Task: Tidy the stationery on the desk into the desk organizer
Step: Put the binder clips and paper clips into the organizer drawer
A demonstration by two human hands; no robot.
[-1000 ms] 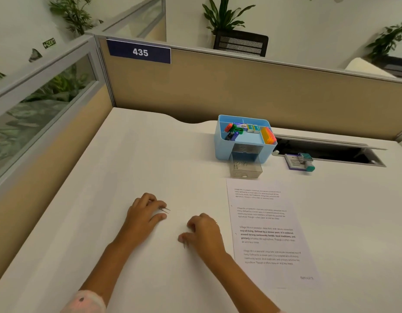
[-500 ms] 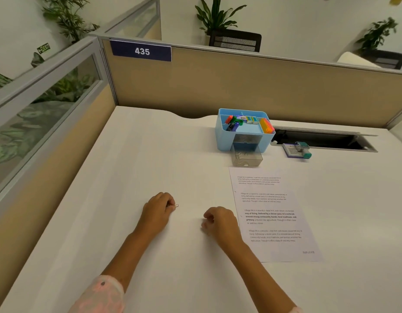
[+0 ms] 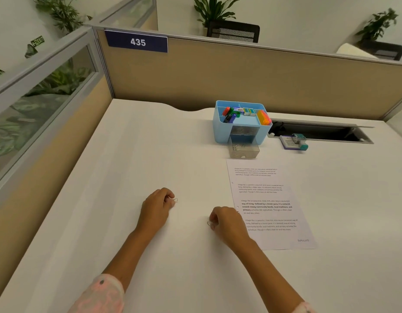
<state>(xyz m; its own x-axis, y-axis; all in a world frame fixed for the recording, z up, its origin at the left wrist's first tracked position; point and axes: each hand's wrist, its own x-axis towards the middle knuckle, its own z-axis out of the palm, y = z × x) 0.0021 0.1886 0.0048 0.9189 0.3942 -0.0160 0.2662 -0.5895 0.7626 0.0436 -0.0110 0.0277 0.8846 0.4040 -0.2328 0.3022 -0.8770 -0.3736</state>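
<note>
A light blue desk organizer (image 3: 219, 129) stands at the back of the white desk, with markers, erasers and an orange pad in its top compartments. Its clear drawer (image 3: 244, 150) is pulled out in front, with paper clips inside. My left hand (image 3: 156, 207) rests on the desk with its fingers pinched on a small metal paper clip (image 3: 174, 200). My right hand (image 3: 227, 220) is a little to the right, pinched on another paper clip (image 3: 210, 224) at its fingertips.
A printed sheet of paper (image 3: 270, 199) lies right of my right hand. A purple and teal stapler-like item (image 3: 293, 142) sits beside the organizer, in front of an open cable slot (image 3: 319, 132). Beige partition walls (image 3: 240, 75) close the desk at the back and left.
Both hands have closed into pinches and lifted a paper clip each off the desk. The view has shifted slightly, so the organizer sits higher in the frame.
</note>
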